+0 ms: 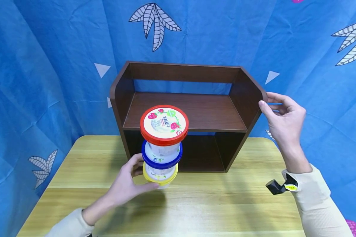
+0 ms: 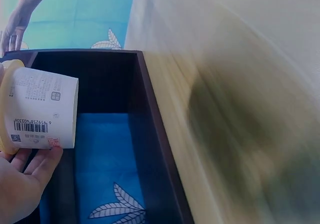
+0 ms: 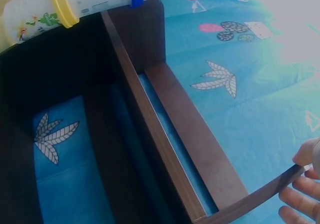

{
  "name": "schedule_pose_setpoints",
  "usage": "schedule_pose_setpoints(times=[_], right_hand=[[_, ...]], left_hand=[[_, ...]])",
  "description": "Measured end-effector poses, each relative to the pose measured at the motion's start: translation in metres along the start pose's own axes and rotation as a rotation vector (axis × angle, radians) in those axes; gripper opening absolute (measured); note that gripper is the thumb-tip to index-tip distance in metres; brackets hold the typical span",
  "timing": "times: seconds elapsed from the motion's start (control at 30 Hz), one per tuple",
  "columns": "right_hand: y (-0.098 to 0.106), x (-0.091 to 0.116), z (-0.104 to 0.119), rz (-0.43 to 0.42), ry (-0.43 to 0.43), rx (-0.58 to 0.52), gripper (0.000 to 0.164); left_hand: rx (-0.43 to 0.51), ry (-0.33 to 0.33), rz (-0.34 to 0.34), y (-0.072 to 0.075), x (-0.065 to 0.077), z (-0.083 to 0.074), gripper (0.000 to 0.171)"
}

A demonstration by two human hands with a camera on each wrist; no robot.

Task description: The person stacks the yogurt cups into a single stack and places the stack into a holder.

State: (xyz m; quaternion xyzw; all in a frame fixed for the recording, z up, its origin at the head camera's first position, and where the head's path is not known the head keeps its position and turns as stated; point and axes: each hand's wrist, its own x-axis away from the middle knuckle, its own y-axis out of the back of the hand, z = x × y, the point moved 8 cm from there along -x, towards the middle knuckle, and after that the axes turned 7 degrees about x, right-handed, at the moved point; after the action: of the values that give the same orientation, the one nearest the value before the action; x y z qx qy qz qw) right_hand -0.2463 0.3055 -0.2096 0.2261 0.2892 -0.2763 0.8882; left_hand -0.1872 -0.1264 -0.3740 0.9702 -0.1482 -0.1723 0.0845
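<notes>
My left hand grips the lowest of three stacked tubs, a white one with a yellow lid, and holds the stack in front of the shelf. On it sits a tub with a blue lid; the top tub has a red lid with strawberries printed on it. The left wrist view shows fingers under the lowest tub's printed wall, its base clear of the tabletop. At the right, my right hand pinches the upper front edge of the dark brown shelf's side panel, thumb on one face, fingers on the other.
The two-level shelf stands on a light wooden table, its lower compartment partly hidden by the tubs. Behind hangs a blue curtain with leaf prints. A black wrist camera juts from the right sleeve.
</notes>
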Motion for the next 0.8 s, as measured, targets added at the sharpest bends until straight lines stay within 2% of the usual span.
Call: schedule_pose_setpoints(times=[0.37, 0.8], right_hand=[[0.0, 0.0, 0.0, -0.001, 0.009, 0.006, 0.03], [0.0, -0.001, -0.001, -0.003, 0.003, 0.001, 0.03]], left_hand=[[-0.02, -0.016, -0.022, 0.006, -0.012, -0.018, 0.079], [-0.021, -0.067, 0.001, 0.017, -0.033, -0.047, 0.073]])
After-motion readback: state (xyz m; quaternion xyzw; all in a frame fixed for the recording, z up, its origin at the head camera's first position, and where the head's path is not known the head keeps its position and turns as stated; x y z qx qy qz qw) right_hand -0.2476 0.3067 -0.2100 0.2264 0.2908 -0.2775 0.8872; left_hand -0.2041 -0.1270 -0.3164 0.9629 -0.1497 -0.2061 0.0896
